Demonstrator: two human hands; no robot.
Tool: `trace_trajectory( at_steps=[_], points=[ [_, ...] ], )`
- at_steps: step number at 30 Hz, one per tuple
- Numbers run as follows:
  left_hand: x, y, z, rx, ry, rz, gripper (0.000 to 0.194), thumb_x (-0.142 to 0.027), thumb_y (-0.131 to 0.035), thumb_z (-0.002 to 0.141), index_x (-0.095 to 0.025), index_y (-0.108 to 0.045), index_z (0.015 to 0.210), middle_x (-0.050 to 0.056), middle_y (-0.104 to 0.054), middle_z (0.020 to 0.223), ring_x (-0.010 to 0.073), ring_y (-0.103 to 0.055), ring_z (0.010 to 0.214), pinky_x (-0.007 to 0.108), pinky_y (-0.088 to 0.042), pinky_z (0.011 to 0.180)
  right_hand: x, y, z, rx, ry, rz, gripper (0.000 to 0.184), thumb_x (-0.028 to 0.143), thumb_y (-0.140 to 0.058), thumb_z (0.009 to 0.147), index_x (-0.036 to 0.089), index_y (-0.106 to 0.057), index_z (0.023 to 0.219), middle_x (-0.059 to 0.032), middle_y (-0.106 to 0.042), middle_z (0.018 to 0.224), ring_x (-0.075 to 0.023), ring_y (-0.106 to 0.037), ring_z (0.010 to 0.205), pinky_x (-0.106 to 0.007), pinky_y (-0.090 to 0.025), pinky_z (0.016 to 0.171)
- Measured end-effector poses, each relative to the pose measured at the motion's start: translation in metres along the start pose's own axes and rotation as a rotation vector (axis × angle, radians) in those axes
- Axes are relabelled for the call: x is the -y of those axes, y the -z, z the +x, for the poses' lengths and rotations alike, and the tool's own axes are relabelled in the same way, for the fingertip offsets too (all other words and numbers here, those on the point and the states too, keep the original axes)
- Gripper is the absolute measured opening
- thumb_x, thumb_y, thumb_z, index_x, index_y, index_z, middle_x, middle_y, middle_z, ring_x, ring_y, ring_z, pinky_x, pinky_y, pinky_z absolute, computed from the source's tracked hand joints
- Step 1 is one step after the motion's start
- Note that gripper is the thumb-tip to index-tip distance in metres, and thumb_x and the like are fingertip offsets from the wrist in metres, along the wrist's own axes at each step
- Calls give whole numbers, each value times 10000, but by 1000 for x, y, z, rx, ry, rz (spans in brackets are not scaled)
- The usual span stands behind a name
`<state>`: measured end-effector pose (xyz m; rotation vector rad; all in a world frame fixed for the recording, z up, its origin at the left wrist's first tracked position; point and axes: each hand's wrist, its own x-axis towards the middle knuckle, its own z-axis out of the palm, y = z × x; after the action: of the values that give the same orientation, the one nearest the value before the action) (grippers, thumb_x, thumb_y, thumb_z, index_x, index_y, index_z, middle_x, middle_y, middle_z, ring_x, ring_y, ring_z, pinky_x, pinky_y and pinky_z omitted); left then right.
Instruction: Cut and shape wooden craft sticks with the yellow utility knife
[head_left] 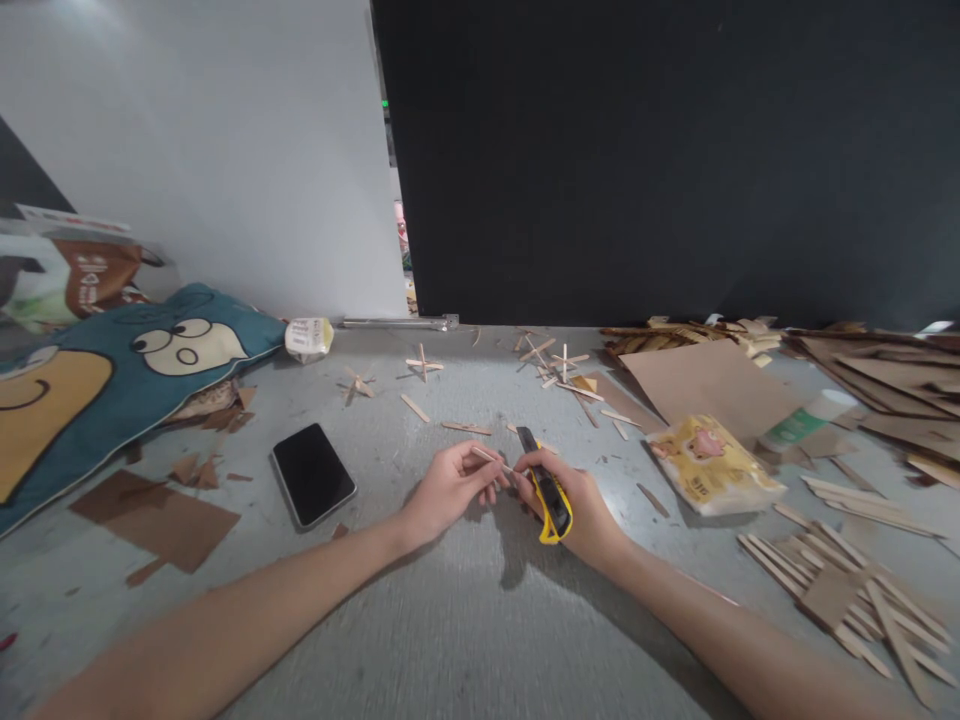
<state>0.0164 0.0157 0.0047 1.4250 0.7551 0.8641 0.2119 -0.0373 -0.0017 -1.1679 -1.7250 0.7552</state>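
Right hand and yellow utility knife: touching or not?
Touching. The head view shows the right hand gripping the utility knife, with no gap between them.

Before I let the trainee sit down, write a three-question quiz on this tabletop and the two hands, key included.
1. Which hand holds the yellow cutter?
2. True or false: the phone lies screen up, left of both hands.
3. What do the fingers of the left hand hold? A) nothing B) a thin wooden stick C) the phone

Key: 1. The right hand. 2. True. 3. B.
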Motion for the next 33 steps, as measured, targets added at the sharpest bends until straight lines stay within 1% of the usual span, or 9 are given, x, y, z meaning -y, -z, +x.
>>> trace_trajectory(
  at_steps=[5,7,9,12,15,18,21,28,33],
  points=[
    [-2,0,-1,-49,-44,101,495,-648,-727,864,-167,-628,799,-12,-597,677,106,-536,599,241,-424,593,-4,-2,-3,28,32,-43,212,414,-545,998,212,-593,954,27,-633,645,-111,-559,514,-210,-458,545],
    [-2,-1,-1,-95,-66,88,502,-672,-676,891,-183,-580,826,-3,-628,718,117,-585,629,246,-452,621,-8,-4,-5,26,37,-62,215,424,-562,993,215,-616,986,29,-634,648,-111,-563,520,-214,-467,557],
    [0,-2,-1,-114,-33,26,516,-715,-602,915,-208,-509,884,9,-675,777,129,-635,612,255,-481,603,-11,-5,-8,27,-4,-22,241,445,-588,979,225,-629,1069,30,-646,656,-123,-600,532,-222,-494,568],
    [4,-2,0,-53,50,-24,519,-749,-518,937,-239,-419,950,-15,-679,755,121,-598,453,229,-414,448,-12,-7,-10,21,-129,96,350,514,-572,980,232,-612,1183,34,-651,614,-146,-628,486,-233,-511,517],
    [7,-3,-1,19,50,24,492,-690,-598,925,-238,-426,1016,-42,-653,723,89,-533,406,197,-355,410,-11,-7,-9,-12,-171,129,393,570,-530,991,225,-624,1156,36,-638,566,-149,-608,432,-237,-506,475],
    [5,-4,-4,102,42,101,458,-578,-688,908,-217,-485,1103,-35,-647,741,89,-565,475,199,-417,468,-11,-7,-7,-50,-139,84,402,584,-553,980,210,-646,1097,28,-642,554,-150,-614,434,-231,-493,465],
    [2,-7,-7,183,83,164,357,-504,-627,961,-208,-522,1129,-24,-658,737,95,-571,460,205,-407,454,-13,-6,-8,-86,-85,-10,372,540,-562,985,195,-666,1077,28,-630,536,-139,-610,442,-210,-465,462],
    [-3,-11,-12,201,106,200,283,-320,-621,928,-199,-541,1170,-2,-695,768,117,-616,502,216,-459,483,-22,-6,-13,-28,38,-150,310,453,-562,989,186,-704,1059,28,-646,553,-97,-549,430,-170,-445,478],
    [-7,-11,-13,236,104,271,271,-244,-572,924,-194,-560,1190,4,-700,787,105,-579,507,221,-461,511,-26,-5,-15,1,70,-175,284,376,-578,973,194,-701,1153,-41,-786,799,-129,-661,521,-204,-509,552]
  ],
)
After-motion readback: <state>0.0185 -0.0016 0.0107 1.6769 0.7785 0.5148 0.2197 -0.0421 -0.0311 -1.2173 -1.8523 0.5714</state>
